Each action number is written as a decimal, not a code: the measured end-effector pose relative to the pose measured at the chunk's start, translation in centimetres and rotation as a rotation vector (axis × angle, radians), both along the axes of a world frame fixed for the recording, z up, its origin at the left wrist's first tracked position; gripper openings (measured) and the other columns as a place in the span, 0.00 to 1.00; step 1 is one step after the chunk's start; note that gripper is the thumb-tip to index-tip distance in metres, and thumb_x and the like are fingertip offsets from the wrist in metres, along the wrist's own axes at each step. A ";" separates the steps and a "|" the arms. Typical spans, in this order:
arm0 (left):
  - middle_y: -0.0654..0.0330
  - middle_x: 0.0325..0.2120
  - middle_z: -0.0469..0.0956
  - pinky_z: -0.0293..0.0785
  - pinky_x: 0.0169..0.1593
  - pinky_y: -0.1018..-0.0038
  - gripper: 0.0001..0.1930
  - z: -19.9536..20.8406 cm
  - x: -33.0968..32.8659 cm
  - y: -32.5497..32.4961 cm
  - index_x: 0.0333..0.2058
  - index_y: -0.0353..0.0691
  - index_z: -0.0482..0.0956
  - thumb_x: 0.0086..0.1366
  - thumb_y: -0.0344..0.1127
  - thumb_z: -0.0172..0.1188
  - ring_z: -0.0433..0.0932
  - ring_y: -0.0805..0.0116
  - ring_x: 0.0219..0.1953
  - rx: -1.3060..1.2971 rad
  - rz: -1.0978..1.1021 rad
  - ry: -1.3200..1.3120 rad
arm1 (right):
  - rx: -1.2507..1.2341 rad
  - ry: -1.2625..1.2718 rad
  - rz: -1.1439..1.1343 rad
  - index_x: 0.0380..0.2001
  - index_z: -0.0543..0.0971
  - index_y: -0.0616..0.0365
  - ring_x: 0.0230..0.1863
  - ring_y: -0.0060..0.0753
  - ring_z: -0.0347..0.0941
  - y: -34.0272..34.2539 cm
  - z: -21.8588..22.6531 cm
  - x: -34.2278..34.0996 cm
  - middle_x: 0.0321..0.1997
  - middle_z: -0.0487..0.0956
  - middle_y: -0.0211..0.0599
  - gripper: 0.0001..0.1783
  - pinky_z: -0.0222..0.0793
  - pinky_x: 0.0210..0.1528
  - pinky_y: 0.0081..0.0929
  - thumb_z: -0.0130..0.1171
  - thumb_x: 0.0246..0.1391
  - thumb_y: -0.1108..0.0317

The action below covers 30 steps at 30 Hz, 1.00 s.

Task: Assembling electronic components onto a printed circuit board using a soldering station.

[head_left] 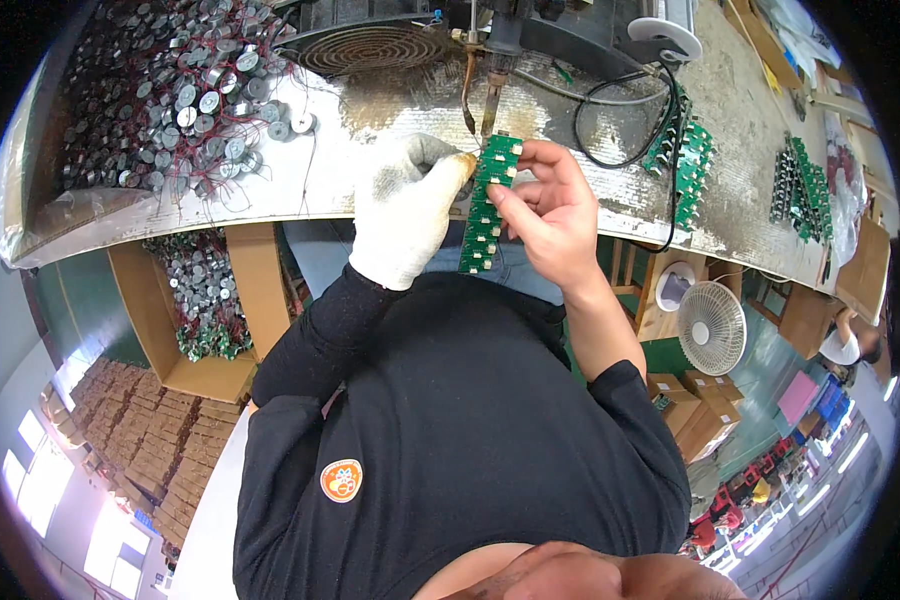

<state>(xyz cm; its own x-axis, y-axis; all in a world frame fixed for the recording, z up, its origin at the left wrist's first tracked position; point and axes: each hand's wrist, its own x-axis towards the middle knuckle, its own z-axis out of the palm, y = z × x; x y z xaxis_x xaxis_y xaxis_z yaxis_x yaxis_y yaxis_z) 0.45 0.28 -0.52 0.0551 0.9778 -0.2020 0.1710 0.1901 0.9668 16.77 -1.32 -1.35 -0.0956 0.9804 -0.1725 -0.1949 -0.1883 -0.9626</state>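
A long green circuit board strip [484,222] with a row of small white parts hangs slantwise above the table's front edge. My bare right hand [555,220] pinches it between thumb and fingers near its upper end. My left hand [407,208], in a white glove with a stained fingertip, is closed just left of the strip's top. What its fingers hold, if anything, is hidden. Right above the strip's upper end point a soldering iron tip [491,108] and a thin bent metal tube [467,95]; whether the tip touches the board I cannot tell.
Many small round motors [195,110] with red wires cover the table's left. A round grille [375,48] stands behind my hands. Solder spool [665,38], black cable [582,130] and more green boards [692,175] lie right. Below are a cardboard box [205,375] and a white fan [712,328].
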 end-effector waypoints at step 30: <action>0.59 0.30 0.79 0.73 0.36 0.78 0.10 0.0 -0.2 0.0 0.38 0.31 0.77 0.65 0.32 0.56 0.77 0.76 0.32 -0.084 -0.008 -0.008 | -0.042 0.009 0.031 0.50 0.64 0.66 0.29 0.15 0.74 -0.5 -0.1 0.1 0.44 0.73 0.40 0.23 0.67 0.28 0.11 0.59 0.51 0.82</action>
<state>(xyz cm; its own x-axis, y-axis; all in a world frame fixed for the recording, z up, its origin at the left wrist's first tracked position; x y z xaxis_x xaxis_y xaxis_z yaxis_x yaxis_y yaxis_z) 0.25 0.26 -0.53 0.0653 0.9571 -0.2825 0.1652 0.2688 0.9489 16.89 -1.80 -1.48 -0.1274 0.9687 -0.2128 -0.1973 -0.2351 -0.9517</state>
